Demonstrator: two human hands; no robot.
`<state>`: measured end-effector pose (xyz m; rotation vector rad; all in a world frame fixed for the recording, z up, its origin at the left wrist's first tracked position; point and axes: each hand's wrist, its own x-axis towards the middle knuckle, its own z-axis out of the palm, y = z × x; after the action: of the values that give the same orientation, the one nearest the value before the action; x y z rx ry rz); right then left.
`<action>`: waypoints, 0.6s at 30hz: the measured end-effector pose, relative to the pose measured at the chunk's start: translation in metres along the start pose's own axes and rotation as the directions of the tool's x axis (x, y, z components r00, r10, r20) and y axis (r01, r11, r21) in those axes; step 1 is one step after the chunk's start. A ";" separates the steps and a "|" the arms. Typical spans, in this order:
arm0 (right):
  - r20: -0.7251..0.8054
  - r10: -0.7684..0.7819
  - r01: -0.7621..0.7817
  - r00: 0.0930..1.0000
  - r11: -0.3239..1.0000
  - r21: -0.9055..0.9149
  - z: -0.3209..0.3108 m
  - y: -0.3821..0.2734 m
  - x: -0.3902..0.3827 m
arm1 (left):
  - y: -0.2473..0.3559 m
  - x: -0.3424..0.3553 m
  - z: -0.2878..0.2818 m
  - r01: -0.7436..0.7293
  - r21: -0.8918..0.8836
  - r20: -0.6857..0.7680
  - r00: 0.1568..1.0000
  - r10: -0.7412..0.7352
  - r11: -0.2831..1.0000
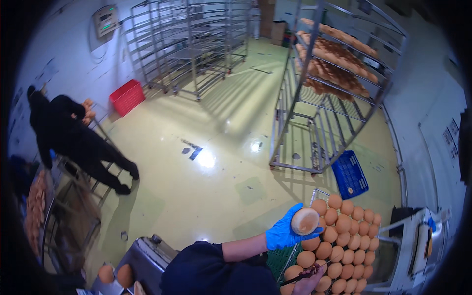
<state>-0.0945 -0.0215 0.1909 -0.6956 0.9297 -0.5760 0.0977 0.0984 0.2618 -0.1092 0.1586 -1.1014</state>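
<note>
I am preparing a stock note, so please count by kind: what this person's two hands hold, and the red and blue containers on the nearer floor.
Round bun, left hand: 1
Slender dark tool, right hand: 1
Red container: 1
Blue container: 1
Total: 4

At lower right, the left hand [281, 233] holds a bun [305, 221] beside rows of buns [347, 240]; the right hand [310, 283] holds a dark tool [297, 278]. A rack [330, 104] of bread [337, 55] stands upper right, a co-worker [66, 129] left.
</note>
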 end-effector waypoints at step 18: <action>0.322 -0.020 0.022 0.947 1.000 -0.002 0.050 -0.009 0.004 | 0.024 -0.046 0.038 -0.245 -0.011 0.147 0.958 0.244 0.969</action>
<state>-0.0508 -0.0157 0.2167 -0.7792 0.6199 -0.4611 0.1056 0.1504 0.2988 -0.1602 0.0338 -0.8429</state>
